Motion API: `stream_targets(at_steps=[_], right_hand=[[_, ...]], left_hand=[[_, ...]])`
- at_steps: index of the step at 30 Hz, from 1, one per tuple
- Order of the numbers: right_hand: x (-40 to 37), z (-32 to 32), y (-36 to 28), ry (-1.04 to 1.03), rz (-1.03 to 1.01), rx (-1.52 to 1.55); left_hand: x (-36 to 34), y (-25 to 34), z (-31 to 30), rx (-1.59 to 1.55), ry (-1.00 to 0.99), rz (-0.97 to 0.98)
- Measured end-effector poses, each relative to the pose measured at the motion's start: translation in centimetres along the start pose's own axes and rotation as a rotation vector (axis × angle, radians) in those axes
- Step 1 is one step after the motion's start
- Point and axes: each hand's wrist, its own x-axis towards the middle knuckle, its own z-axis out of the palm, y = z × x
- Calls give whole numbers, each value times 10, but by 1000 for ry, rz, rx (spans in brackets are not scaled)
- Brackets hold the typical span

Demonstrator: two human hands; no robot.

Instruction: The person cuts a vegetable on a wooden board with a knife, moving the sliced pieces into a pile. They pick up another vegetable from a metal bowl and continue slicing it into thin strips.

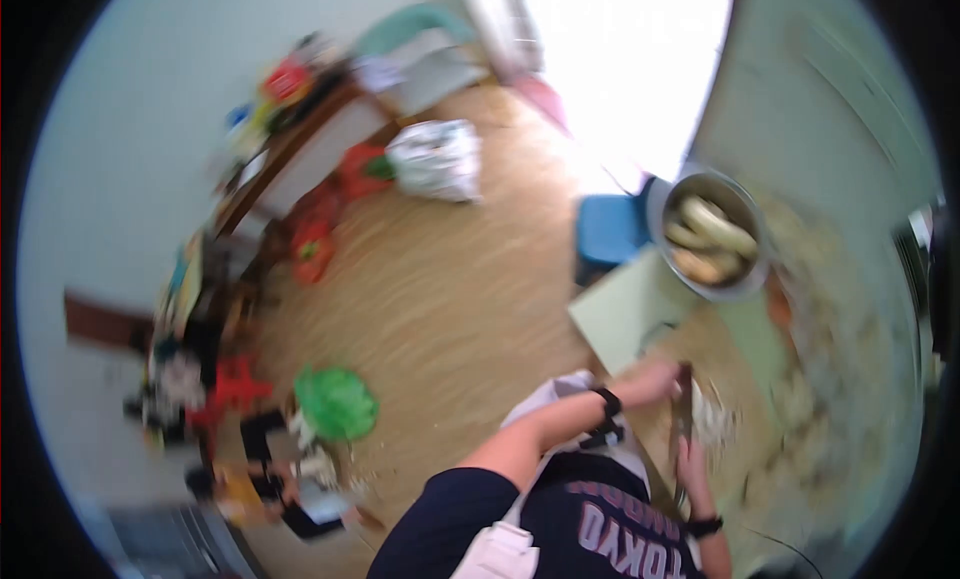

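My left hand [655, 382] is closed at the upper end of a long, dark, knife-like blade [683, 404]. My right hand [690, 464] grips the lower end of the same tool. The blade lies between my hands over a brownish work surface. Just right of it is a small heap of thin white pieces [714, 419]. Above my left hand lies a pale green board [632, 304]. A metal pot [762, 264] holding several long, pale yellowish pieces [715, 229] stands beyond the board. Motion blur hides the finger details.
A blue stool [610, 229] stands beside the pot. Farther left are a white plastic bag [437, 159], a green bag [337, 403] and red bags [315, 237] on the floor. Another person [240, 494] is at the lower left. A cluttered table [285, 164] lines the wall.
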Motion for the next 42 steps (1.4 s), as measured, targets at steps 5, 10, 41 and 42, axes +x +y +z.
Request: stream_targets(at_steps=[5,10,41,42], right_hand=[[-36,-23,-35,228,54,83],[-44,-29,-15,406,152,92],[-99,38,-26,733,368,152],[-100,40,-25,746,388,169]], left_hand=[[-1,4,-16,23,-71,101],[20,-1,-23,-140,-228,57],[73,-9,-24,414,-356,533],[76,-11,-26,419,-359,534]])
